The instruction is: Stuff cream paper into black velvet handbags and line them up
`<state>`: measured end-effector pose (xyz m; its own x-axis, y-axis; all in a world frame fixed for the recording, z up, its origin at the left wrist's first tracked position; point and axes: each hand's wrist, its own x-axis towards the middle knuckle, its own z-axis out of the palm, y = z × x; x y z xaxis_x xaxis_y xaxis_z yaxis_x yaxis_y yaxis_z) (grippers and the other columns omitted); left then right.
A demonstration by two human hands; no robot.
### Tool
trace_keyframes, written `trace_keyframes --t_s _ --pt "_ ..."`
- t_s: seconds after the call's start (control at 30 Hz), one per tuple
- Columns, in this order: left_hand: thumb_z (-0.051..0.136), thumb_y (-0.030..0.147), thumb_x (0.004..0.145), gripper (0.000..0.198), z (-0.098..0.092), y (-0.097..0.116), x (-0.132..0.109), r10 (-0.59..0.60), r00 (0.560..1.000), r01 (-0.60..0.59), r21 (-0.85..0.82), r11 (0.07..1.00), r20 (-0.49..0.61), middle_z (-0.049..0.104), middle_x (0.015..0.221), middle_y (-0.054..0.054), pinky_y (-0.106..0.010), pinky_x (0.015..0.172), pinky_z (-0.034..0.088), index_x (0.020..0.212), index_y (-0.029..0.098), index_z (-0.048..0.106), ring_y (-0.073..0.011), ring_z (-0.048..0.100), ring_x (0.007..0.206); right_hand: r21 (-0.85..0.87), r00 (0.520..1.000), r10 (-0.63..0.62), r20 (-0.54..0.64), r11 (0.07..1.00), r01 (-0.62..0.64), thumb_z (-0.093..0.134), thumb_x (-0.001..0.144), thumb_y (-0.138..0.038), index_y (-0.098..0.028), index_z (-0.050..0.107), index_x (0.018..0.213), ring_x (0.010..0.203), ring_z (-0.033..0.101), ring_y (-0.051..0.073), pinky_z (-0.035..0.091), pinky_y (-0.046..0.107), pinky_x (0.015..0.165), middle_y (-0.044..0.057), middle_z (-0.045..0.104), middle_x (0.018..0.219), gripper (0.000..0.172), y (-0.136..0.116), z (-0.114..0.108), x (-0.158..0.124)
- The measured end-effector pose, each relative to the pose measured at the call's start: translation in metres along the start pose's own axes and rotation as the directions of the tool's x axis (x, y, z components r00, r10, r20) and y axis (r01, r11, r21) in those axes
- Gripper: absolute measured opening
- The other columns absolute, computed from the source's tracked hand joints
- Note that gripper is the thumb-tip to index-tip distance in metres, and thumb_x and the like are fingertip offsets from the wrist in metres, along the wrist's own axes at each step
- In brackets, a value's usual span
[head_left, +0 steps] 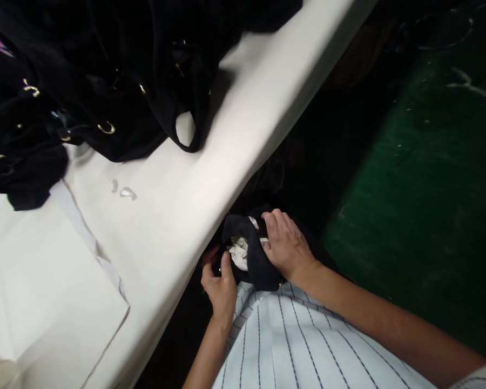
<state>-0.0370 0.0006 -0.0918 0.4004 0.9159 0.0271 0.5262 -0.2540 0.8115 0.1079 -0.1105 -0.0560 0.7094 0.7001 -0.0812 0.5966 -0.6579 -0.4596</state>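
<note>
White shirt front with thin navy pinstripes (283, 340) fills the bottom of the view, and just above it both hands work over a soft black suede-like bag (259, 265), held in front of the body below the table edge, its opening showing crumpled white tissue paper (238, 254). Left hand (222, 289) is clenched, fingers curled tightly on the bag's lower edge; right hand (285, 243) grasps the upper rim from above, fingers spread and pressing, with the paper showing between them. Just past both hands runs a long white padded table (178, 216). Up and left of the left hand, black velvet garments with gold rings (105, 81) lie heaped on it, beside a flat white paper sheet (44, 281). Well right of the right hand lies a dark green floor mat (409, 189)
</note>
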Motion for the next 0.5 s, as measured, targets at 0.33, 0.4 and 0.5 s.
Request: trace_keyframes --t_s 0.33,0.4,0.5 --pt "0.062 0.043 0.084 0.035 -0.005 -0.003 0.002 0.018 1.000 -0.018 0.011 1.000 -0.011 0.071 0.097 -0.011 -0.037 0.088 0.051 0.101 0.014 0.067 -0.0247 0.067 0.092 0.009 0.981 0.028 0.193 0.999 -0.031 0.056 0.088 -0.022 -0.015 0.058 0.103 0.096 0.062 0.030 0.047 0.037 0.068 0.013 0.061 0.108 0.017 -0.007 -0.005 0.034" --pt "0.061 0.042 0.084 0.034 -0.006 -0.004 0.003 0.001 1.000 -0.001 -0.012 1.000 -0.016 0.072 0.099 -0.012 -0.037 0.088 0.052 0.101 0.013 0.067 -0.0254 0.067 0.095 0.037 0.976 -0.006 0.217 0.999 -0.002 0.060 0.087 -0.027 -0.017 0.059 0.094 0.090 0.065 0.028 0.047 0.036 0.067 0.011 0.063 0.102 0.013 -0.007 -0.008 0.042" --pt "0.061 0.041 0.084 0.033 -0.008 -0.003 -0.002 -0.029 0.998 0.027 -0.034 0.999 -0.047 0.072 0.103 -0.013 -0.041 0.093 0.051 0.102 0.013 0.067 -0.0274 0.067 0.100 0.089 0.982 -0.068 0.176 0.995 0.053 0.062 0.084 -0.028 -0.019 0.058 0.086 0.083 0.066 0.026 0.047 0.035 0.065 0.010 0.066 0.094 0.010 -0.005 -0.006 0.038"
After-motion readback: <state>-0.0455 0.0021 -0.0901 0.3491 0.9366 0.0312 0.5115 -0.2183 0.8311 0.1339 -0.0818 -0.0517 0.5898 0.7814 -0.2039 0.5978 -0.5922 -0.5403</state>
